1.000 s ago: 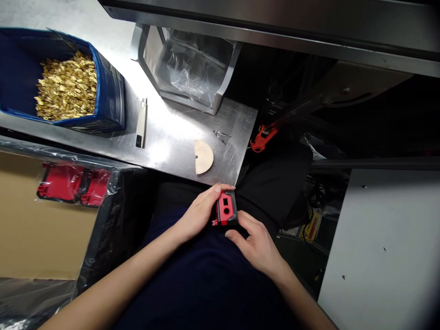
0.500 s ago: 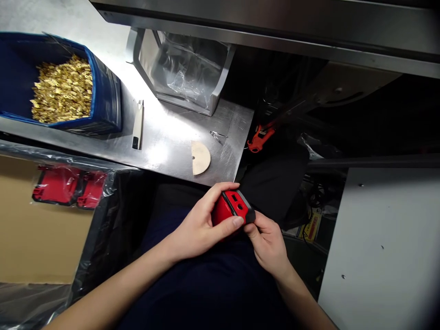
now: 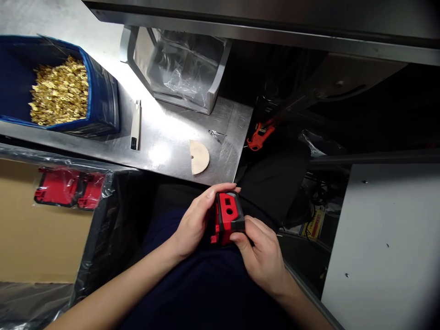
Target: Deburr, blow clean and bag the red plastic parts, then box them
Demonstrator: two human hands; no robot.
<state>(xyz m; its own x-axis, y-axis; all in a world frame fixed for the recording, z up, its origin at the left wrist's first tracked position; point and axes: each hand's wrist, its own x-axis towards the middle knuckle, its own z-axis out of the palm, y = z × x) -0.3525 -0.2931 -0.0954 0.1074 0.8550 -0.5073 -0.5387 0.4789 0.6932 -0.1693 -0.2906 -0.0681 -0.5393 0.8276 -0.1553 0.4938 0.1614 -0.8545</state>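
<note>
A red and black plastic housing (image 3: pixel 229 211), with a square hole and a round hole in its end face, is held above my lap. My left hand (image 3: pixel 196 216) grips its left and far side, fingers curled over the far edge. My right hand (image 3: pixel 260 245) pinches the near right corner between thumb and fingers. The undersides of the housing and some fingertips are hidden. Beyond it on the metal bench (image 3: pixel 165 158) lie a pale half-round disc (image 3: pixel 199 157), a few small thin metal pieces (image 3: pixel 217 134) and a white-handled cutter (image 3: pixel 136 126).
A blue bin (image 3: pixel 103 91) of small brass-coloured parts stands at the left. A grey bin (image 3: pixel 182 101) holds clear plastic bags. Bagged red parts (image 3: pixel 58 187) lie in a lined carton at left. An orange tool (image 3: pixel 259 136) hangs beyond the bench edge; a grey panel (image 3: pixel 385 220) is at right.
The housing has been turned so its holed end face shows more fully. My left thumb has moved off that face, and my right hand has shifted to a thumb-and-finger hold on the near corner.
</note>
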